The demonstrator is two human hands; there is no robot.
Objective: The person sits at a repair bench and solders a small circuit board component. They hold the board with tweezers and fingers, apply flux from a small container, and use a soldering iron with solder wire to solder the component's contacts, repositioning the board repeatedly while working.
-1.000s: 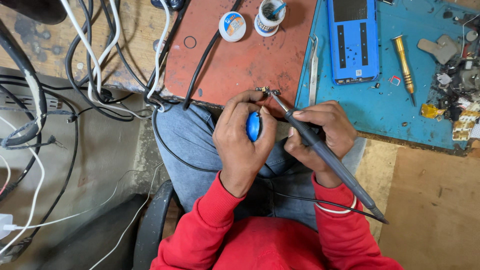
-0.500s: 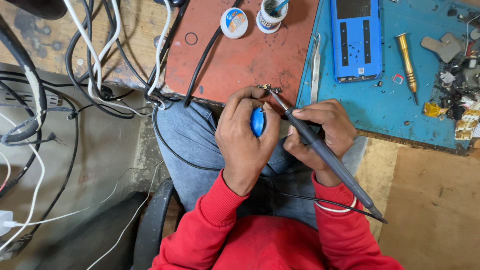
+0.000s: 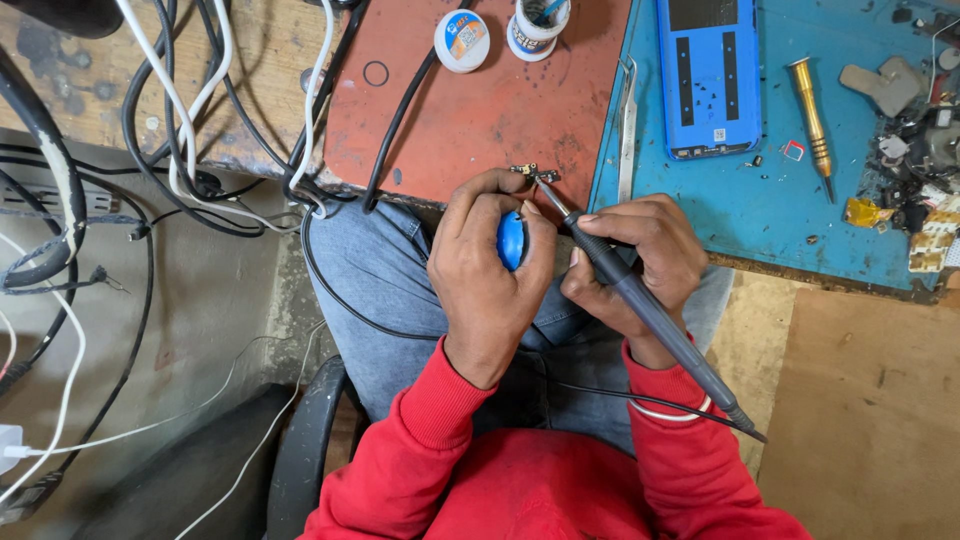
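My left hand (image 3: 490,275) is closed around a small blue tool (image 3: 511,240) that ends in a tiny metal part (image 3: 536,173) at the red mat's front edge. My right hand (image 3: 635,270) grips a dark soldering iron (image 3: 640,305) like a pen; its tip touches that metal part. The iron's cord (image 3: 640,398) trails back across my lap. Both hands hover over my jeans, just below the bench edge. Red sleeves cover both forearms.
On the red mat (image 3: 470,120) stand two small round tins (image 3: 462,40) (image 3: 537,22). The blue mat (image 3: 790,210) holds tweezers (image 3: 627,130), a blue phone shell (image 3: 710,75), a brass screwdriver (image 3: 810,105) and scattered parts (image 3: 920,160). Tangled cables (image 3: 200,110) hang at left.
Both hands have stayed together at the mat's edge with hardly any shift; the soldering tip remains on the small metal part.
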